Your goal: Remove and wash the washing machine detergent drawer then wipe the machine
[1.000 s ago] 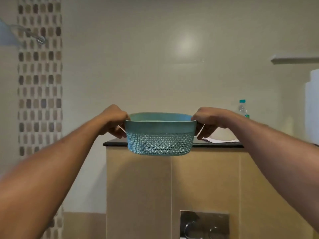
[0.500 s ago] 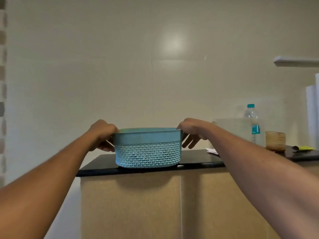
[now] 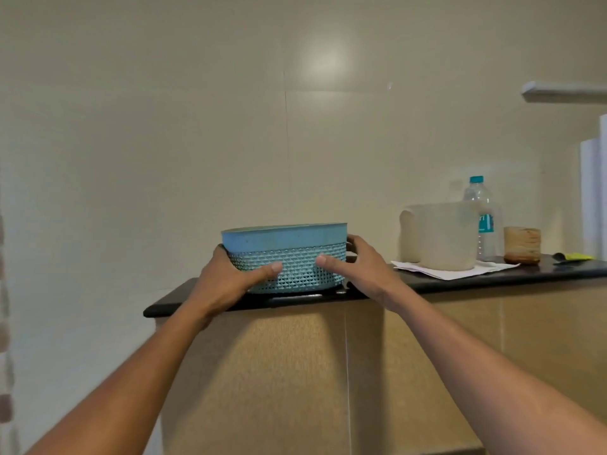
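A teal plastic basket point(image 3: 289, 244) with a woven-pattern lower half stands on the left part of a black stone ledge point(image 3: 184, 300). My left hand point(image 3: 230, 277) holds its left end, thumb lying across the front. On the other end my right hand point(image 3: 358, 267) holds the same way, fingers wrapped round the side. The inside of the basket is hidden from this low angle. No washing machine or detergent drawer is in view.
On the ledge to the right stand a white plastic jug point(image 3: 443, 238) on paper point(image 3: 437, 272), a water bottle point(image 3: 479, 198), a brown cup point(image 3: 521, 244) and a yellow packet point(image 3: 574, 256). A wall shelf point(image 3: 565, 91) juts out at upper right. Tiled wall lies behind.
The basket came down from the air onto the ledge. Both hands slid from its rim handles down to its sides, thumbs now on the front.
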